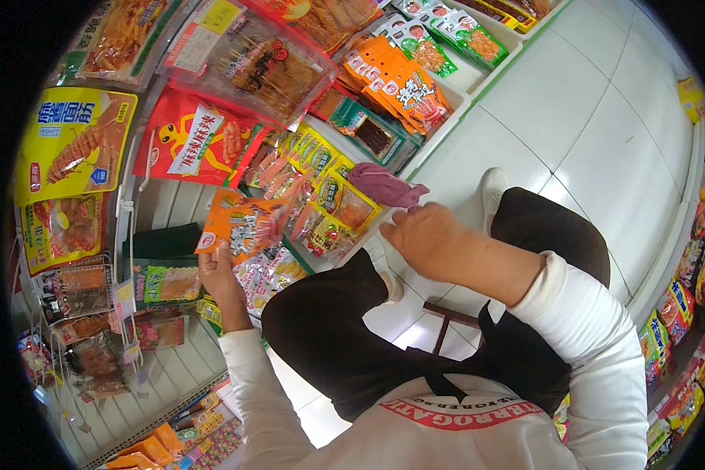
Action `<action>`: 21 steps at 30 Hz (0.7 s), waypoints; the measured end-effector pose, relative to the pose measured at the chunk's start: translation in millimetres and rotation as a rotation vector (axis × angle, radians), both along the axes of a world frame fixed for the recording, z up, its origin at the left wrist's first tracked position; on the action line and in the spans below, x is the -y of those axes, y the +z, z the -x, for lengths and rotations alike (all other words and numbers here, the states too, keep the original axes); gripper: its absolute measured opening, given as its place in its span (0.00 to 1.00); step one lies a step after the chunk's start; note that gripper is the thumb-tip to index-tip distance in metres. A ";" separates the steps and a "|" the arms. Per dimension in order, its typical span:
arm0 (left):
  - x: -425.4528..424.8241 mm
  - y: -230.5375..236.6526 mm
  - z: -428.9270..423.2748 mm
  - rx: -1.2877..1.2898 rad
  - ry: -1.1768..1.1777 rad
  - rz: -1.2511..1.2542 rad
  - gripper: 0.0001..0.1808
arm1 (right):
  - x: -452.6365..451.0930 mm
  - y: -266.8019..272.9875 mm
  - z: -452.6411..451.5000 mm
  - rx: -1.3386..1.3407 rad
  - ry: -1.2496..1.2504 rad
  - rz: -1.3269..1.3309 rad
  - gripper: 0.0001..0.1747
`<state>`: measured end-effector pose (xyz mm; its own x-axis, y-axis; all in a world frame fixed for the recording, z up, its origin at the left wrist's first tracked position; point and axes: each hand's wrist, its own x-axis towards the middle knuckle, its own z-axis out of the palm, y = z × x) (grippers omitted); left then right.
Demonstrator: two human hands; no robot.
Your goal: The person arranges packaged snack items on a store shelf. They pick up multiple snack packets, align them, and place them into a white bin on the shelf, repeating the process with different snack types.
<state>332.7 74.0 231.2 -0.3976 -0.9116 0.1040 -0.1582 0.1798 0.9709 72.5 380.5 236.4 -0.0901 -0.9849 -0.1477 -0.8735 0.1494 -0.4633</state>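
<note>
My left hand (220,282) grips an orange snack packet (244,229) by its lower edge, holding it tilted in front of the shelf. My right hand (426,238) is curled at the bin's front edge, its fingers closed on the end of a purple cloth (385,183). The cloth's bunched part reaches over yellow snack packets (343,202) in the bin. Just behind the held packet hangs a red snack bag (197,138). More orange packets (402,88) of similar look stand in a row farther along the shelf.
Hooks on the left carry a yellow bag (76,141) and smaller packs (79,288). A dark green packaged snack (376,129) lies beside the orange row. White floor tiles (523,123) run between this shelf and another stocked shelf (678,317). A brown stool frame (446,320) shows between my legs.
</note>
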 end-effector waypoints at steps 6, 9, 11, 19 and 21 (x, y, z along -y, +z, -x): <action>-81.4 42.0 64.0 -0.116 -0.277 -0.275 0.23 | 19.3 13.9 11.6 0.485 -0.381 0.571 0.43; -121.5 44.1 97.6 -0.253 -0.364 -0.382 0.23 | 19.0 12.6 9.8 0.771 -0.306 0.303 0.43; -134.3 40.9 119.8 -0.313 -0.298 -0.454 0.22 | 20.6 11.6 -5.7 0.912 -0.316 0.371 0.32; -195.7 2.3 133.3 -0.272 -0.416 -0.717 0.24 | 18.2 5.3 15.3 0.962 -0.718 0.339 0.27; -208.8 -9.9 129.3 -0.319 -0.374 -0.760 0.24 | 14.5 10.9 15.1 0.771 -0.743 0.221 0.32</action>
